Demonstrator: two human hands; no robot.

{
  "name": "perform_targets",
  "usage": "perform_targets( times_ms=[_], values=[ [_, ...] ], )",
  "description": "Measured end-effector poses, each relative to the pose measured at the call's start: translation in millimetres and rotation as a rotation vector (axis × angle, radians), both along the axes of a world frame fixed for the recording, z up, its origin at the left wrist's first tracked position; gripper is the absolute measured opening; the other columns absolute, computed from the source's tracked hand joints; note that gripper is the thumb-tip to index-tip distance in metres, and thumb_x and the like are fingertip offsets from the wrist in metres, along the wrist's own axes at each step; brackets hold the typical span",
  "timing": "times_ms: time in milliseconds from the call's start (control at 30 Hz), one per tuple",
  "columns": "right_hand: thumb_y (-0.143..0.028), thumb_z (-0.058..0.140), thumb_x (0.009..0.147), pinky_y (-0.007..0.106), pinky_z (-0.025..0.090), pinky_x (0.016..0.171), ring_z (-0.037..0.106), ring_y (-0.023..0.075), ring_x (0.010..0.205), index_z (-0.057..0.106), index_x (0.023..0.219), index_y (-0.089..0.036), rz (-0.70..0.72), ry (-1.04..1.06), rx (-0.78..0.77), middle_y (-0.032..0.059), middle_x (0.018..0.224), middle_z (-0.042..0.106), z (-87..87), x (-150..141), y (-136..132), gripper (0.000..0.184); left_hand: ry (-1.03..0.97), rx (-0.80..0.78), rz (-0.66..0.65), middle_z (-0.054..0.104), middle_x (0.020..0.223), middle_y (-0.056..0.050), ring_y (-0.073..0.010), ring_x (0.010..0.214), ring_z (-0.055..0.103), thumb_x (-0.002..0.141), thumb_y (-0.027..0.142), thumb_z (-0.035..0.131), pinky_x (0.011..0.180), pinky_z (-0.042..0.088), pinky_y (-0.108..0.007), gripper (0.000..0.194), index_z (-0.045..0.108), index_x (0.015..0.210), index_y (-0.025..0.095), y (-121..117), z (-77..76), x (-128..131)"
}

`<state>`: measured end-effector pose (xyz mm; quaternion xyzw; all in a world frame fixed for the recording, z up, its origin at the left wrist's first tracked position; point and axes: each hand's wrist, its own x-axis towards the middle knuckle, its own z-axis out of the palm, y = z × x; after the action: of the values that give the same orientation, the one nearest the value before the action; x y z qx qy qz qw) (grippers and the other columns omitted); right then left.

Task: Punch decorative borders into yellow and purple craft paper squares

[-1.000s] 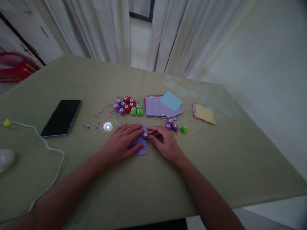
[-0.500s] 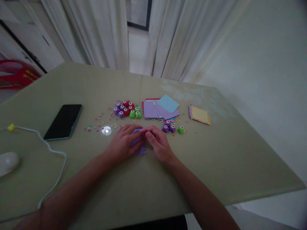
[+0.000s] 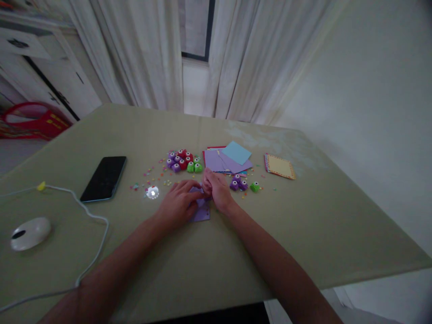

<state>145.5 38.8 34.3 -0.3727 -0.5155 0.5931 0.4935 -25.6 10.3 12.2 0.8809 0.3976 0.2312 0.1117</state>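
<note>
A purple card (image 3: 201,213) lies on the table in front of me, partly covered by both hands. My left hand (image 3: 178,200) presses on it, its fingers bent and reaching to the card's right edge. At that edge my right hand (image 3: 218,191) is closed over a small purple paper punch (image 3: 207,196), most of which is hidden. Just right of it stand several purple paper punches (image 3: 238,183) and one green punch (image 3: 254,186). Farther off on the left is a cluster of red, purple and green punches (image 3: 182,161).
Coloured paper sheets (image 3: 216,161) lie behind my hands. A stack of bordered cards (image 3: 280,166) sits to the right. Confetti bits (image 3: 148,172) surround a shiny round disc (image 3: 153,192). Leftward are a phone (image 3: 104,179), a mouse (image 3: 31,233) and a white cable (image 3: 101,218).
My right hand has turned and closed into a fist-like grip at the card's edge. The left hand stays on the card. The view has tilted up and shifted left.
</note>
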Motion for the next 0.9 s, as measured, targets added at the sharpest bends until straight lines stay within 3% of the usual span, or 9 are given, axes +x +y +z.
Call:
perform_targets(
  times_ms=[333,467,533,633,800,900],
  values=[
    [-0.085,0.050,0.096,0.031,0.021,0.050,0.024,0.0114,0.049,0.032,0.055,-0.026,-0.112,-0.069,0.076,-0.0066,0.052,0.028,-13.2,-2,-10,0.074,0.024,0.017,0.028,0.073,0.134,-0.006,-0.0322,0.130,0.063,0.081,-0.006,0.055,0.108,0.050,-0.054,0.061,0.082,0.118,0.033,-3,2.8,4],
    [-0.078,0.048,0.101,0.032,0.022,0.050,0.024,0.0123,0.048,0.030,0.055,-0.027,-0.120,-0.032,0.129,-0.0061,0.052,0.028,-18.0,1,-13,0.071,-0.022,0.037,-0.008,0.072,0.138,-0.006,-0.0306,0.129,0.063,0.080,-0.006,0.053,0.108,0.049,-0.052,0.062,0.081,0.121,0.032,-1,-5.4,2],
    [-0.073,0.044,0.105,0.032,0.025,0.051,0.027,0.0129,0.048,0.030,0.056,-0.027,-0.190,-0.040,0.194,-0.0057,0.052,0.029,-19.3,9,-14,0.069,-0.072,0.065,-0.041,0.071,0.141,-0.006,-0.0289,0.127,0.065,0.084,-0.005,0.050,0.108,0.049,-0.050,0.063,0.077,0.128,0.031,0,-10.0,0],
    [-0.061,0.042,0.111,0.031,0.032,0.057,0.037,0.0146,0.054,0.040,0.061,-0.025,-0.298,-0.287,0.337,-0.0039,0.058,0.038,-18.2,26,-13,0.062,-0.134,0.067,-0.054,0.070,0.145,-0.009,-0.0271,0.127,0.066,0.095,0.001,0.046,0.108,0.050,-0.048,0.059,0.066,0.146,0.027,-1,-11.1,-4],
    [-0.036,0.065,0.104,0.032,0.047,0.079,0.065,0.0212,0.090,0.070,0.102,-0.021,-0.111,-0.891,0.571,0.0055,0.096,0.070,-12.8,50,-7,0.016,-0.046,0.021,0.065,0.062,0.157,-0.015,-0.0323,0.141,0.060,0.106,0.030,0.056,0.120,0.044,-0.054,0.055,0.050,0.160,0.021,-3,-6.5,-12],
    [-0.021,0.060,0.102,0.033,0.052,0.085,0.070,0.0240,0.101,0.071,0.115,-0.021,-0.123,-1.012,0.594,0.0089,0.110,0.073,-12.7,51,-7,0.017,0.037,0.001,0.082,0.058,0.163,-0.015,-0.0342,0.148,0.056,0.105,0.037,0.059,0.125,0.040,-0.058,0.057,0.052,0.159,0.020,-3,-11.2,-16]
  ],
)
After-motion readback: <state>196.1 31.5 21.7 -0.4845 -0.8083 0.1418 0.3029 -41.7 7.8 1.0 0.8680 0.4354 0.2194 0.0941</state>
